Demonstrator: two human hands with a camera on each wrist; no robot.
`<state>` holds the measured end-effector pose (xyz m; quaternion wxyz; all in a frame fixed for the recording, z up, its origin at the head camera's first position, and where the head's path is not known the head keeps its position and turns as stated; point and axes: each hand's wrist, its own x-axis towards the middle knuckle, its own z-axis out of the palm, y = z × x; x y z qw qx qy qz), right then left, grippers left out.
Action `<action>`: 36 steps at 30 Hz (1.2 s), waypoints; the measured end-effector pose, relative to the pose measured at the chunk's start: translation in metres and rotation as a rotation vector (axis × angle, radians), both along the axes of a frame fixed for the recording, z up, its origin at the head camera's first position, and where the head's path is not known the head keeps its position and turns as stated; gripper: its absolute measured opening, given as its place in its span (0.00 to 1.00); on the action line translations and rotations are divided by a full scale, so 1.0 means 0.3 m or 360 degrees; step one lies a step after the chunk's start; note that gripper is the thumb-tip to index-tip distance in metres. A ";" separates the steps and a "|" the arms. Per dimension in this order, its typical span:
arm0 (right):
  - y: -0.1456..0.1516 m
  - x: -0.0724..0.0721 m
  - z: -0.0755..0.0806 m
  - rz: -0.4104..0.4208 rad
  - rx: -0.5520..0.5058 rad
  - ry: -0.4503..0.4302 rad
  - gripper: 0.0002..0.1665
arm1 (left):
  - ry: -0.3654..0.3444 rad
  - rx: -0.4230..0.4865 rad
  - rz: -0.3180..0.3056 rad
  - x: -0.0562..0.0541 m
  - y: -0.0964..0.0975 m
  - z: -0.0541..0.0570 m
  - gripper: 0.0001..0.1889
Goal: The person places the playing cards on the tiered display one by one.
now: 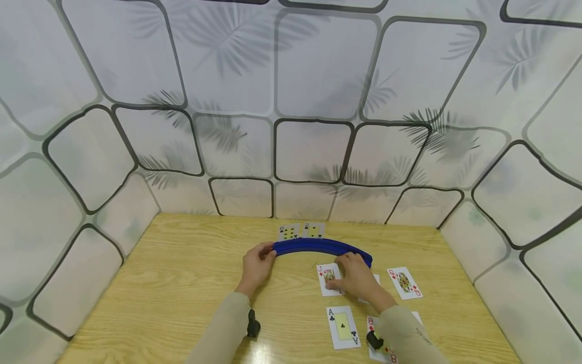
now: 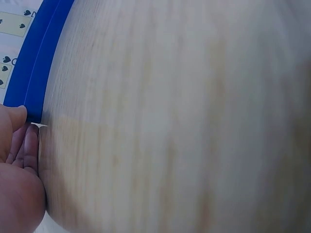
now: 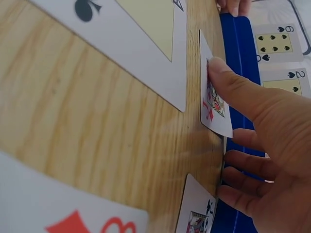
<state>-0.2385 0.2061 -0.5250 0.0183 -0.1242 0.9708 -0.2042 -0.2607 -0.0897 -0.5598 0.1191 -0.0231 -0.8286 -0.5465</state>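
My left hand [image 1: 257,265] has the left end of a curved blue plastic-looking card holder [image 1: 313,245] pinched, thumb and fingers drawn in tight around that tip; my right hand [image 1: 359,278] is spread, thumb on the face of a white jack of diamonds playing card [image 1: 327,277], index by its far edge, other fingertips bent at the holder near its right end. Can't tell if the jack is actually pinched. Holder sits on the yellowish wood-grain table [image 1: 173,283], jack just on my side of it. White six of spades [image 1: 289,233] and white two of spades [image 1: 313,231] show right past the holder. White black-suit ace [image 1: 343,327] lies nearer me, white red-diamond face card [image 1: 404,283] off to the right
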 end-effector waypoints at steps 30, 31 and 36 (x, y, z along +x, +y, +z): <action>0.054 -0.042 0.048 0.0033 -0.0648 0.0176 0.13 | -0.0004 0.0025 0.0008 -0.001 0.000 0.001 0.14; 0.058 -0.047 0.050 0.0023 -0.0665 0.0182 0.13 | -0.0004 0.0025 0.0007 -0.001 0.000 0.001 0.14; 0.072 -0.067 0.068 -0.0010 -0.0711 0.0170 0.13 | -0.0014 0.0024 0.0004 0.002 -0.001 0.000 0.14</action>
